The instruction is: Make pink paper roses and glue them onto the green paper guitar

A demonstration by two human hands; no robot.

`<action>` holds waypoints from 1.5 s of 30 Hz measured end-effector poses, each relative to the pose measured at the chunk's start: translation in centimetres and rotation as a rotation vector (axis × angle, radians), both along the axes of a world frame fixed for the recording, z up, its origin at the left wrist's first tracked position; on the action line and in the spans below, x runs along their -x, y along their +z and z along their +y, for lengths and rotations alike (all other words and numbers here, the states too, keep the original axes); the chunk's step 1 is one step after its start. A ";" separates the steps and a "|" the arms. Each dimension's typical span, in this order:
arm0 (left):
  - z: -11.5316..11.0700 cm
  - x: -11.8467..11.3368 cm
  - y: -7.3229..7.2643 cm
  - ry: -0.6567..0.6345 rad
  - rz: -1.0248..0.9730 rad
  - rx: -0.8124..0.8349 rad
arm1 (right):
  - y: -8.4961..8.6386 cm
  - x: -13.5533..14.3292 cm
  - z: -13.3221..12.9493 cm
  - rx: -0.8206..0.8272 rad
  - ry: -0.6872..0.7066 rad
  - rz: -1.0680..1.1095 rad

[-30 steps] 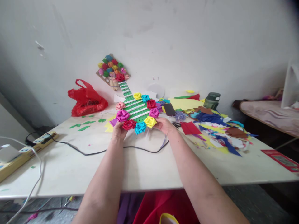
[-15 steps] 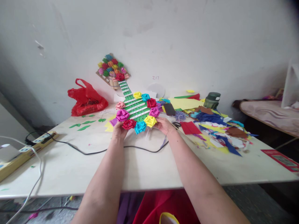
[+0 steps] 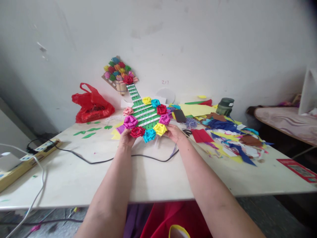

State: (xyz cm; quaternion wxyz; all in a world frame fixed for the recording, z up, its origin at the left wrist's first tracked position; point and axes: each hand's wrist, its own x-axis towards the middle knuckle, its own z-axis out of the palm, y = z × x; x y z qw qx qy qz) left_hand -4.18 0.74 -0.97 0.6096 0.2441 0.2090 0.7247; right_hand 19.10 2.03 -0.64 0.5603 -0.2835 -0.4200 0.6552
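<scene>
A green guitar-shaped craft [image 3: 146, 116] with white strips, thin strings and several coloured paper flowers round its body is held up over the table, its neck tilted up to the left and tipped with a red flower [image 3: 128, 79]. My left hand [image 3: 127, 138] grips its lower left edge by the dark red and purple flowers. On the lower right edge, beside the yellow flower [image 3: 159, 129], my right hand [image 3: 173, 133] holds it, its fingertips partly hidden behind. Against the wall behind the neck leans a bouquet craft [image 3: 118, 71] of small paper flowers.
A red plastic bag [image 3: 92, 105] and green paper leaves lie left. Right are a dark phone [image 3: 180, 116], scissors [image 3: 187, 132], paper scraps [image 3: 223, 127] and a green bottle [image 3: 225, 106]. A black cable [image 3: 96, 163] crosses the white table [image 3: 158, 185] from a power strip [image 3: 37, 153].
The guitar craft has shifted very slightly to the right in both of my hands. Their hold on it looks the same.
</scene>
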 end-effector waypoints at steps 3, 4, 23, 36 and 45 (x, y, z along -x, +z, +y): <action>0.2 0.1 -0.3 0.001 -0.006 -0.006 | 0.1 -0.1 0.0 0.007 -0.012 -0.005; 0.2 0.1 -0.3 0.002 -0.009 -0.010 | 0.1 -0.2 -0.1 0.005 -0.012 -0.007; 0.2 0.4 -0.4 -0.056 0.010 0.013 | 0.6 -0.3 -1.2 -0.151 0.068 -0.111; 0.2 0.6 -0.4 -0.119 0.160 0.078 | 0.6 -1.0 -1.1 -0.165 -0.015 -0.166; 0.0 0.4 -0.2 -0.079 0.166 0.063 | -0.2 -1.8 -0.4 -0.222 -0.024 -0.235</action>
